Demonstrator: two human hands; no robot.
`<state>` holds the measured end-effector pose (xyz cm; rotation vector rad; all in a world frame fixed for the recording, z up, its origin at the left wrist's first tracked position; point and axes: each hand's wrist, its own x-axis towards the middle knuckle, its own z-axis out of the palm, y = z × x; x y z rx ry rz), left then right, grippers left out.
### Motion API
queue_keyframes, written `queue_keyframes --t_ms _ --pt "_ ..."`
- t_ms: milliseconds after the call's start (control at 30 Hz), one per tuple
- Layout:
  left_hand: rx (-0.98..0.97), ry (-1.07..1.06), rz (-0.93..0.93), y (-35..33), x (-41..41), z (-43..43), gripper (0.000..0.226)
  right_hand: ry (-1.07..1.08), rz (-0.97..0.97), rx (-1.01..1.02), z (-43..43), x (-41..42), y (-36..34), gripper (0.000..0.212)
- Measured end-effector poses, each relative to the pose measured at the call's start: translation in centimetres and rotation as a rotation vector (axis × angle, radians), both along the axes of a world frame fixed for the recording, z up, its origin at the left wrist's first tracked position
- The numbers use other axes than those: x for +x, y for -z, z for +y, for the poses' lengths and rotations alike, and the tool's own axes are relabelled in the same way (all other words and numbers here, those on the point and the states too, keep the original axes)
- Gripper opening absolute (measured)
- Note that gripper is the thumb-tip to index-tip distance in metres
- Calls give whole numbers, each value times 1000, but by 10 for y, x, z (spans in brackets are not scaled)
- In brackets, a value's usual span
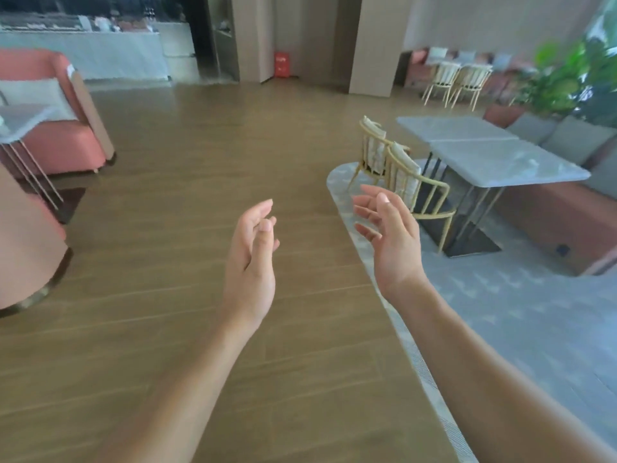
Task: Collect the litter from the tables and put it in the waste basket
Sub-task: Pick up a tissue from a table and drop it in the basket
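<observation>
Facing out over a wood floor [167, 228], with everything a little blurred. Passing, at the far left, a small pale-topped table [23, 118] on thin legs, standing just in front of a coral armchair [56, 135]. Catching a red boxy thing [282, 63] far back beside a pillar, too blurred for naming. Holding the left hand [252, 262] up over the floor near the middle, palm turned inward, fingers loosely bent with the thumb lying close to them, gripping nothing. Holding the right hand [390, 238] up beside it without touching it, palm turned toward the left hand, fingers spread and relaxed, carrying nothing. Looking past the right hand at two cane chairs [410, 182] drawn up to a pair of grey marble-topped tables [500, 158] butted end to end, all standing on a pale rug [517, 312]. Taking in, at the far right, a cushioned bench [574, 138] along the tables' far side and a green plant [564, 81] behind it.
</observation>
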<state>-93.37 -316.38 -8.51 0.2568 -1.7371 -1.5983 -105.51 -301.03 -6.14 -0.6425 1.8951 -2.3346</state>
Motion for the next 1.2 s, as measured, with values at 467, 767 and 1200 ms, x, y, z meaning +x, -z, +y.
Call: queue_keyframes --t_ms 467,767,1200 --pt "-70 353 106 -48 -138 -17 44 368 39 -124 27 -75 -40 29" --pt "-72 499 95 -39 -239 40 51 516 19 -138 83 -146 -29 26" --pt "-66 565 115 -41 -479 171 40 584 28 -148 220 -377 -24 27"
